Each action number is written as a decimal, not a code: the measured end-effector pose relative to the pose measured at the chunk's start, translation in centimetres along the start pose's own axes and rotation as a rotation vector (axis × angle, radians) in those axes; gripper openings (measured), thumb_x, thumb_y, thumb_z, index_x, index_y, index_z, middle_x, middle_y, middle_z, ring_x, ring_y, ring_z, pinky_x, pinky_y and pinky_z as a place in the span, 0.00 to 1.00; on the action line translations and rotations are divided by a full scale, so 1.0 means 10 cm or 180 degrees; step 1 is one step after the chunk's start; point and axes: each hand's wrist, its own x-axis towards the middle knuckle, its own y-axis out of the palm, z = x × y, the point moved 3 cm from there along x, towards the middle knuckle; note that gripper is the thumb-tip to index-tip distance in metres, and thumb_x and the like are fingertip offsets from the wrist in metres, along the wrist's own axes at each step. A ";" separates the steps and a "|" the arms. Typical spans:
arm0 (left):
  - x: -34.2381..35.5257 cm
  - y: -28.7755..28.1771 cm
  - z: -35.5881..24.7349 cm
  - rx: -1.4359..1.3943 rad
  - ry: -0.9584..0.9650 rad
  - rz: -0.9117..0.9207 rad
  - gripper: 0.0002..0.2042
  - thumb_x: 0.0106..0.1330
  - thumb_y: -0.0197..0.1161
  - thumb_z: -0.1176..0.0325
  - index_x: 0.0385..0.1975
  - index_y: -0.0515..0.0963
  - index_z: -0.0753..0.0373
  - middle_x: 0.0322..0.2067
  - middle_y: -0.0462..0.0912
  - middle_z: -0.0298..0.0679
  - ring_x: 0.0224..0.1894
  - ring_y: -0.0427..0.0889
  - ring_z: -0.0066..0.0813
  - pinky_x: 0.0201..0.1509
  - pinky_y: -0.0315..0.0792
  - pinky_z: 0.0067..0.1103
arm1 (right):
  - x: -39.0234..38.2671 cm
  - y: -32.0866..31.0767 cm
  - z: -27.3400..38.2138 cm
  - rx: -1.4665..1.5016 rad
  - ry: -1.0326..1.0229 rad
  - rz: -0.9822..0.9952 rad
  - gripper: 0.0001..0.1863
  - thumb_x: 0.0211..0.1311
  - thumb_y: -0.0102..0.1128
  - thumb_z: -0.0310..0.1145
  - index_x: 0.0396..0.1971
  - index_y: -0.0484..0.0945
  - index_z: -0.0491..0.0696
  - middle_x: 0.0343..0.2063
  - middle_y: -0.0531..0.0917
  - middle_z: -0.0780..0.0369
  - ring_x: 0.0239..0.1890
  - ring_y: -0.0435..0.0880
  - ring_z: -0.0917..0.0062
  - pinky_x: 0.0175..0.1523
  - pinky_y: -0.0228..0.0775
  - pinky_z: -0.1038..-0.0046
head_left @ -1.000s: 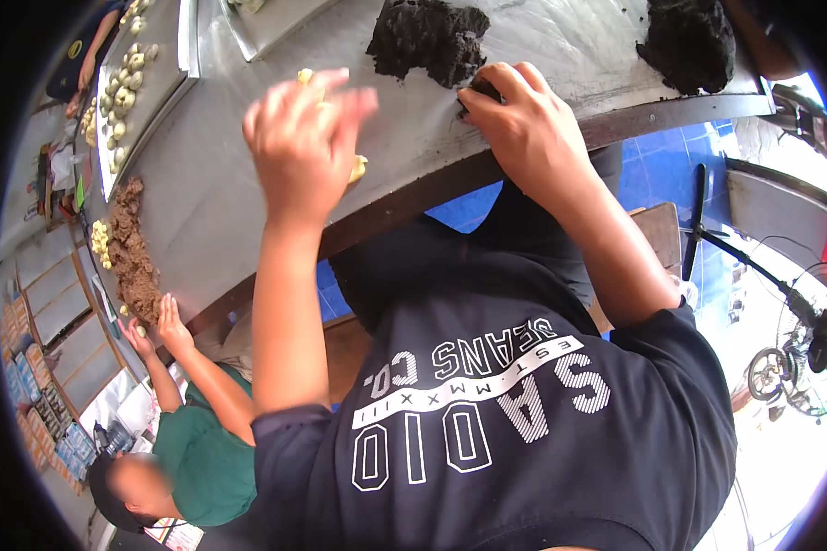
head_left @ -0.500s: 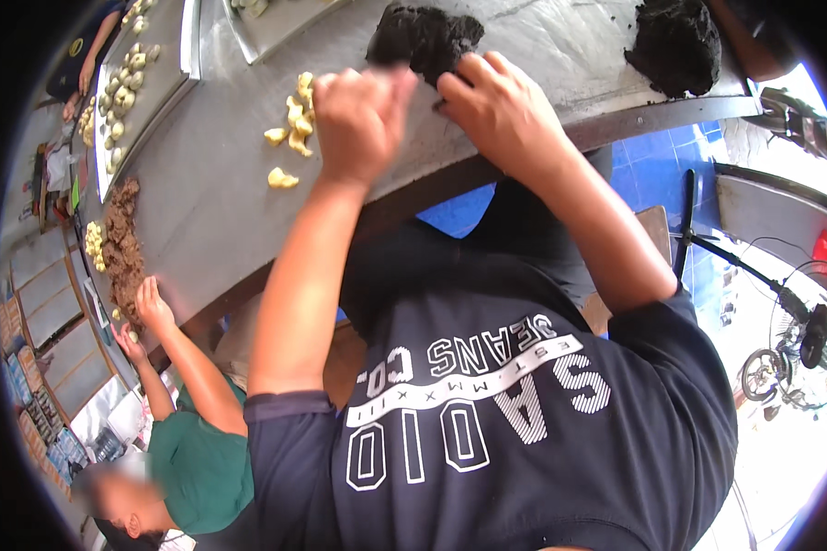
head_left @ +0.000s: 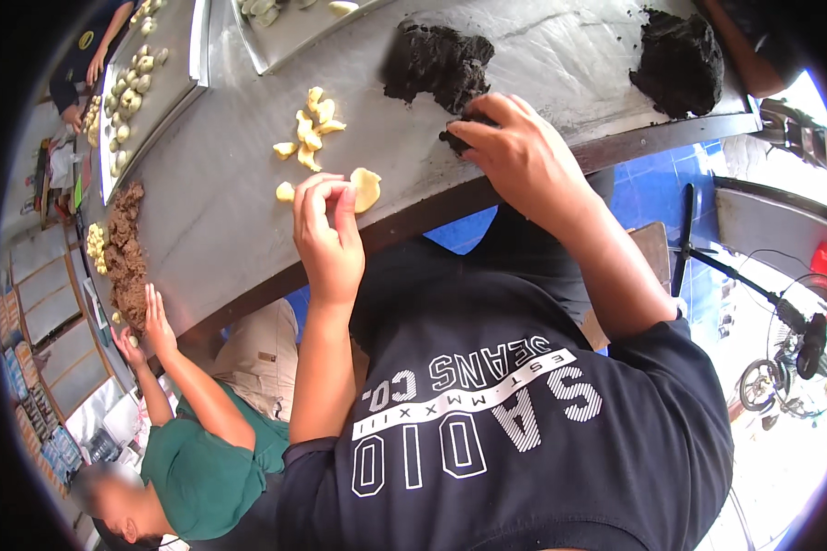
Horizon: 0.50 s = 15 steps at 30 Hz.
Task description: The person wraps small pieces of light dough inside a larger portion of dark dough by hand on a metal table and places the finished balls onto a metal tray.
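Observation:
My left hand (head_left: pixel 329 230) pinches a flattened round piece of pale yellow dough (head_left: pixel 367 189) at its edge, just above the near side of the metal table (head_left: pixel 239 197). My right hand (head_left: pixel 524 151) has its fingers curled round a small lump of black paste (head_left: pixel 454 142), partly hidden by the fingers. Just beyond lies a large crumbly mass of black paste (head_left: pixel 438 66). A loose group of small yellow dough pieces (head_left: pixel 311 129) rests past my left hand, with a single piece partly behind my fingers.
Trays (head_left: pixel 200 55) with several pale dough balls (head_left: pixel 129 92) stand at the far left. Nearer, a person in green (head_left: pixel 211 450) works by a brown mass of filling (head_left: pixel 127 262). A second black paste mass (head_left: pixel 678 64) lies at the right end, beside another person's arm (head_left: pixel 753 50).
My left hand has come down toward me and now holds the flattened dough. My right hand has drawn slightly nearer, with a lump of black paste apart from the large mass.

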 end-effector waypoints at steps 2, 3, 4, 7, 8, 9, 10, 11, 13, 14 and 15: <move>-0.03 0.07 -0.01 -0.1551 -0.0451 -0.0005 0.08 0.88 0.64 0.70 0.54 0.77 0.68 0.55 0.88 0.46 0.55 0.86 0.26 0.63 0.81 0.27 | 0.00 0.02 0.04 0.0321 0.0029 0.0191 0.09 0.67 0.67 0.25 0.46 0.86 0.46 0.49 0.86 0.58 0.55 0.86 0.59 0.57 0.84 0.59; 0.00 -0.01 0.09 -0.1223 -0.0778 -0.0343 0.09 0.89 0.63 0.70 0.57 0.77 0.69 0.57 0.88 0.49 0.55 0.90 0.30 0.62 0.84 0.28 | 0.00 0.02 0.06 0.0314 0.0036 0.0193 0.09 0.67 0.67 0.25 0.46 0.86 0.46 0.49 0.86 0.58 0.55 0.86 0.59 0.57 0.84 0.59; 0.04 -0.08 0.11 -0.0840 -0.0439 -0.0715 0.10 0.89 0.62 0.70 0.60 0.77 0.69 0.57 0.90 0.51 0.55 0.91 0.32 0.61 0.85 0.28 | 0.00 0.03 0.08 0.0310 -0.0031 0.0136 0.10 0.67 0.67 0.26 0.46 0.86 0.46 0.48 0.86 0.58 0.54 0.86 0.59 0.57 0.84 0.59; 0.08 -0.19 0.04 0.1306 0.0732 -0.0779 0.21 0.86 0.65 0.72 0.74 0.76 0.68 0.52 0.95 0.53 0.51 0.97 0.42 0.57 0.89 0.31 | -0.01 0.05 0.08 0.0271 0.0003 0.0230 0.10 0.67 0.67 0.27 0.47 0.86 0.46 0.46 0.86 0.58 0.52 0.86 0.58 0.56 0.84 0.59; 0.07 -0.15 0.01 0.1553 0.1152 -0.0361 0.19 0.85 0.65 0.73 0.72 0.78 0.69 0.51 0.95 0.52 0.52 0.96 0.48 0.55 0.90 0.34 | 0.03 0.03 0.06 0.0333 -0.0016 0.0116 0.14 0.65 0.71 0.25 0.51 0.88 0.45 0.49 0.87 0.56 0.53 0.87 0.57 0.59 0.83 0.58; 0.08 -0.09 -0.06 0.1800 0.1580 0.0068 0.18 0.84 0.66 0.75 0.69 0.80 0.70 0.51 0.95 0.52 0.53 0.96 0.53 0.54 0.91 0.37 | 0.06 0.02 0.05 0.0400 -0.0029 -0.0008 0.18 0.63 0.75 0.22 0.54 0.89 0.44 0.52 0.88 0.55 0.54 0.88 0.55 0.62 0.83 0.58; 0.05 -0.09 -0.09 0.1543 0.1252 -0.0001 0.18 0.85 0.65 0.73 0.70 0.82 0.70 0.50 0.95 0.52 0.51 0.97 0.43 0.57 0.90 0.33 | 0.06 0.02 0.06 0.0403 -0.0024 -0.0016 0.18 0.63 0.75 0.22 0.54 0.89 0.44 0.52 0.88 0.55 0.54 0.88 0.55 0.62 0.83 0.58; 0.03 -0.09 -0.14 0.1544 0.1262 0.0004 0.18 0.85 0.65 0.73 0.70 0.82 0.70 0.50 0.95 0.52 0.51 0.97 0.43 0.57 0.90 0.33 | 0.06 0.03 0.07 0.0405 -0.0033 0.0144 0.18 0.63 0.75 0.23 0.53 0.89 0.44 0.52 0.88 0.55 0.54 0.88 0.55 0.62 0.83 0.58; 0.04 -0.16 -0.08 -0.0127 -0.0664 -0.0162 0.20 0.88 0.63 0.71 0.73 0.78 0.72 0.52 0.95 0.44 0.52 0.94 0.26 0.58 0.88 0.27 | 0.05 0.06 0.13 0.0402 -0.0041 0.0308 0.17 0.63 0.76 0.23 0.52 0.90 0.45 0.51 0.88 0.55 0.54 0.88 0.55 0.62 0.83 0.58; 0.06 -0.11 0.00 -0.1047 -0.0805 -0.0267 0.22 0.89 0.62 0.69 0.76 0.76 0.71 0.51 0.94 0.43 0.53 0.91 0.21 0.60 0.86 0.24 | 0.04 0.09 0.19 0.0616 -0.0033 0.0285 0.17 0.62 0.76 0.24 0.52 0.90 0.45 0.51 0.88 0.55 0.53 0.88 0.55 0.61 0.84 0.58; 0.09 -0.08 -0.07 -0.1063 -0.0801 -0.0281 0.22 0.89 0.62 0.69 0.76 0.76 0.71 0.51 0.94 0.43 0.53 0.91 0.21 0.60 0.86 0.24 | 0.07 0.11 0.26 0.0817 -0.0046 0.0269 0.17 0.62 0.77 0.24 0.52 0.90 0.45 0.51 0.88 0.56 0.53 0.89 0.55 0.60 0.84 0.58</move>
